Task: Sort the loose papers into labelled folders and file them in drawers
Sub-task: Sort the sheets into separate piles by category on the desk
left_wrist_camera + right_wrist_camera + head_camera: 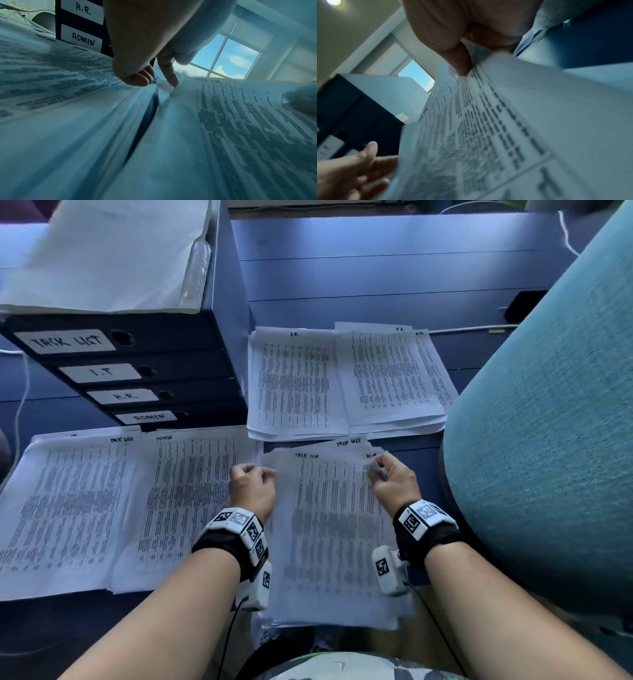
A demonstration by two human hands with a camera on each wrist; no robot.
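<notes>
- Upper left of the frame: drawer unit (144,371) on the blue counter (376,268).
- Lower left: sorted paper piles (85,508).
- Centre: left hand (251,487), grip loosely curled, fingertip touching the loose stack (329,542).
- Right: right hand (394,481) pinches its top sheet; teal chair (548,440).

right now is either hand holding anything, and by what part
The right hand pinches the top sheet of the near pile by its far right corner. The left hand holds nothing clearly.

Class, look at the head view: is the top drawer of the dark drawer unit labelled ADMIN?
No: the top drawer reads TASK LIST; ADMIN is on the bottom drawer.
</notes>
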